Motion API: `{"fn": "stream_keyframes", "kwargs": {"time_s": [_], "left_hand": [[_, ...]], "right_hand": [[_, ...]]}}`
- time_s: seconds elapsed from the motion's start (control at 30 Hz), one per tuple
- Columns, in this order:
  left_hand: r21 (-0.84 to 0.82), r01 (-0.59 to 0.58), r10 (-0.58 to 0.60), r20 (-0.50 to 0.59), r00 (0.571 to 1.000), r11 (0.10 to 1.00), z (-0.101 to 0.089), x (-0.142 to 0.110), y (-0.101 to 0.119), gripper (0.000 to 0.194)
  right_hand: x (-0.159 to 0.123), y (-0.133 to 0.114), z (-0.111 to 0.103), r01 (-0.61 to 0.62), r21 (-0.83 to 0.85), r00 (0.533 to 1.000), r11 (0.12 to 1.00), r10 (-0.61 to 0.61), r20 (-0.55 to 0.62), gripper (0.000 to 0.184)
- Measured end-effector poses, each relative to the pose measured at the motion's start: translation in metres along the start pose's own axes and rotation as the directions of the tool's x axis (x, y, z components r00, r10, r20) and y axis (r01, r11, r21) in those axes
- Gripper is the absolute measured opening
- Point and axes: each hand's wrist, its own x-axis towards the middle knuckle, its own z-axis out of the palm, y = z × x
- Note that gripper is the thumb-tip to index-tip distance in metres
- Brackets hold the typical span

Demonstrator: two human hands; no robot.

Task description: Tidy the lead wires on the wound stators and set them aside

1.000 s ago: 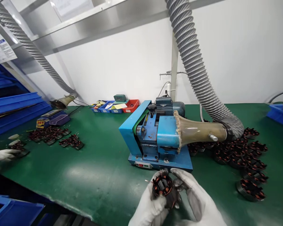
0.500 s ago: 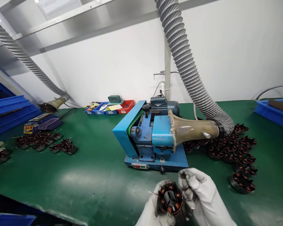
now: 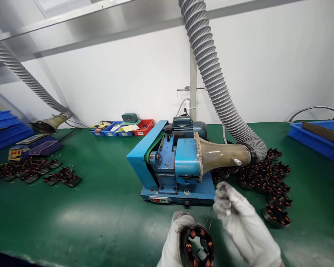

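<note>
A motor stator (image 3: 199,246), a dark ring with copper windings, is tilted toward me at the bottom of the view. My left hand (image 3: 174,237), in a white glove, is closed around its left side. Up and to the right, apart from the stator, my gloved right hand (image 3: 238,217) has its blackened fingertips pinched together, slightly blurred. A thin wire (image 3: 210,222) shows in the gap between the hands; whether the right fingers hold it is unclear. Just beyond both hands stands a blue belt machine (image 3: 172,163) with a translucent suction funnel (image 3: 221,154).
Several more stators (image 3: 277,215) lie in a cluster right of the machine, others (image 3: 30,168) at the left. A grey hose (image 3: 211,70) drops to the funnel. Small bins (image 3: 144,127) stand at the back on the green table (image 3: 80,218); a blue tray (image 3: 317,139) is far right.
My right hand has moved up and away from the stator. The stator has dropped lower and tilted, with my left hand still around it. The camera has turned slightly right.
</note>
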Motion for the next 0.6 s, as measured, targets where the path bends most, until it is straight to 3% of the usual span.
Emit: {"fn": "stream_keyframes", "kwargs": {"time_s": [0.03, 0.1, 0.17, 0.27, 0.37, 0.47, 0.6], "left_hand": [[0.035, -0.051, 0.051, -0.005, 0.999, 0.998, 0.0, 0.001, -0.002, 0.042], [0.066, -0.11, 0.113, -0.041, 0.993, 0.992, 0.003, 0.006, -0.005, 0.064], [0.094, -0.118, 0.127, -0.101, 0.987, 0.989, 0.007, 0.013, -0.011, 0.071], [0.023, 0.045, -0.04, -0.186, 0.982, 0.999, 0.018, 0.026, -0.022, 0.055], [-0.183, 0.202, -0.239, -0.209, 0.948, 0.962, 0.029, 0.039, -0.036, 0.04], [-0.336, 0.219, -0.301, -0.215, 0.929, 0.916, 0.036, 0.052, -0.044, 0.031], [-0.387, 0.196, -0.296, -0.216, 0.931, 0.901, 0.038, 0.064, -0.044, 0.033]], "right_hand": [[0.002, 0.001, -0.003, 0.078, 0.031, 0.996, 0.996, -0.077, -0.056, 0.021], [0.004, 0.01, -0.01, 0.199, -0.064, 0.971, 0.978, -0.206, -0.119, 0.023], [0.004, 0.027, -0.015, 0.211, -0.26, 0.971, 0.942, -0.233, -0.059, 0.033], [0.006, 0.052, -0.018, 0.207, -0.526, 0.974, 0.825, -0.224, 0.033, 0.058], [0.014, 0.062, -0.016, 0.181, -0.7, 0.968, 0.69, -0.252, 0.002, 0.061], [0.026, 0.062, -0.011, 0.178, -0.759, 0.964, 0.626, -0.266, 0.006, 0.054], [0.037, 0.06, -0.004, 0.235, -0.803, 0.944, 0.548, -0.327, 0.053, 0.044]]}}
